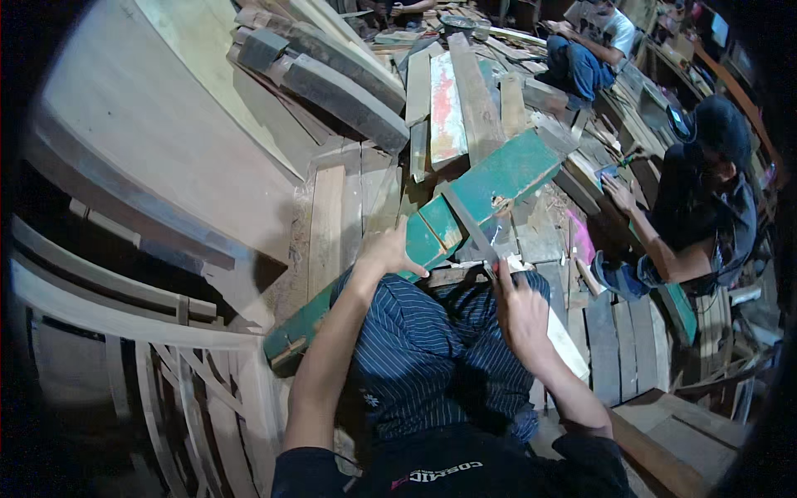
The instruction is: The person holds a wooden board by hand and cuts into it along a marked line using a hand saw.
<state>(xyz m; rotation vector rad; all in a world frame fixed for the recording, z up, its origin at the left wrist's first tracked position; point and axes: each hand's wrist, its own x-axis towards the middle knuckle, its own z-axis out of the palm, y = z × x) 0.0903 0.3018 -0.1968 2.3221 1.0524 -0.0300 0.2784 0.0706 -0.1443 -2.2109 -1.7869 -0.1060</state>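
A long green-painted wooden board (490, 187) lies slantwise across my lap, its paint chipped, with a dark cut line running across it. My left hand (383, 251) grips the board's near edge, left of that line, thumb stretched along it. In my right hand (520, 315), closed with the index finger extended, is a saw (467, 217); its narrow grey blade rests across the board, right of the cut line. The saw's handle is mostly hidden in my fingers. The board's lower left end passes behind my left forearm.
Stacked planks (332, 87) and a large pale panel (166, 158) stand on the left, above a slatted wooden frame (166, 328). A co-worker in dark clothes (693, 199) sits close on the right; another person (585, 54) crouches farther back. Loose boards cover the ground ahead, near a dark bucket (457, 25).
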